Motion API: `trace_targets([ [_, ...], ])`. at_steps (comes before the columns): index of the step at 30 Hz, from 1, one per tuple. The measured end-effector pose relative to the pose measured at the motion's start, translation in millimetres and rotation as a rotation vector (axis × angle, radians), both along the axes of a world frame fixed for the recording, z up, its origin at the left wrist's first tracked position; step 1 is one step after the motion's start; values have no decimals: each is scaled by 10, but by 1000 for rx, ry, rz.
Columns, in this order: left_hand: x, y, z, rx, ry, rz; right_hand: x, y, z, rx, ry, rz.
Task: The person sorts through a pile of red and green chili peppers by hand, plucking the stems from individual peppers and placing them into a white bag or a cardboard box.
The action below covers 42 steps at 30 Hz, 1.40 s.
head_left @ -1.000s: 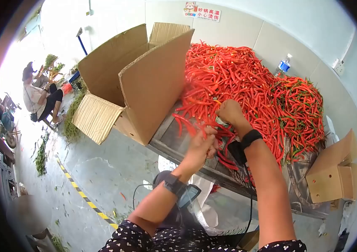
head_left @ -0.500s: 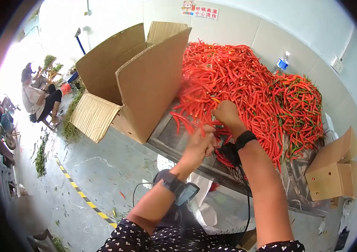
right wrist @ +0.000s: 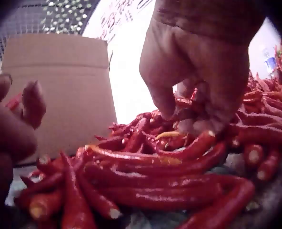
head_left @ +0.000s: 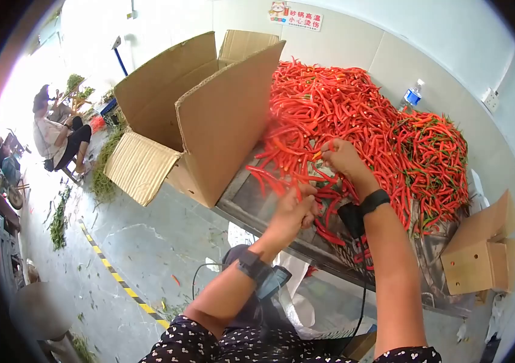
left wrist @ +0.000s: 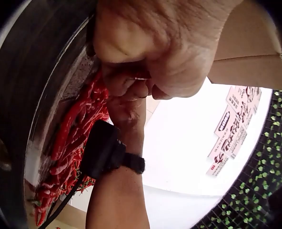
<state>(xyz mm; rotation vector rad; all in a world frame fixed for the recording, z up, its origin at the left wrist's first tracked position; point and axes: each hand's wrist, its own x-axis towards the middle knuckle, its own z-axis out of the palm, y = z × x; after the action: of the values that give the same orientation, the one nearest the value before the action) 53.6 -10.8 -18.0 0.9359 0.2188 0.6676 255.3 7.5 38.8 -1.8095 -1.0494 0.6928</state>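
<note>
A large heap of red chili peppers (head_left: pixel 336 103) covers the table. My left hand (head_left: pixel 294 212) is at the table's front edge, fingers curled around a few red chilies (head_left: pixel 263 177) that stick out toward the box. In the right wrist view, a red chili (right wrist: pixel 15 101) shows between the left hand's fingers. My right hand (head_left: pixel 345 162) is at the near side of the heap, palm down. Its fingers (right wrist: pixel 198 112) bend around a red chili (right wrist: pixel 183 102), mostly hidden by the hand. A yellow-orange chili (right wrist: pixel 170 135) lies just below the fingertips.
A tall open cardboard box (head_left: pixel 221 121) stands left of the heap, its flaps up. Chilies with green stems (head_left: pixel 433 157) form a smaller pile at right, near a water bottle (head_left: pixel 412 95) and a small carton (head_left: pixel 478 254). Another person (head_left: pixel 61 136) sits at far left.
The right hand has shifted slightly to the right along the near side of the heap. The left hand stays nearly in place with its chilies. The head view has swung a little.
</note>
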Motion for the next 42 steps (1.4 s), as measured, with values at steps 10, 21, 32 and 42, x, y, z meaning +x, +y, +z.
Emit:
trace_targets([
  [10, -9, 9, -9, 10, -15, -23, -50, 2, -131, 90, -806, 126],
  [21, -23, -16, 20, -48, -7, -12, -199, -547, 293, 61, 485, 57],
  [32, 18, -10, 56, -88, -101, 80, -457, -380, 154, -13, 365, 421],
  [42, 4, 8, -26, -131, -118, 69, -447, 322, -48, 34, -564, 196],
])
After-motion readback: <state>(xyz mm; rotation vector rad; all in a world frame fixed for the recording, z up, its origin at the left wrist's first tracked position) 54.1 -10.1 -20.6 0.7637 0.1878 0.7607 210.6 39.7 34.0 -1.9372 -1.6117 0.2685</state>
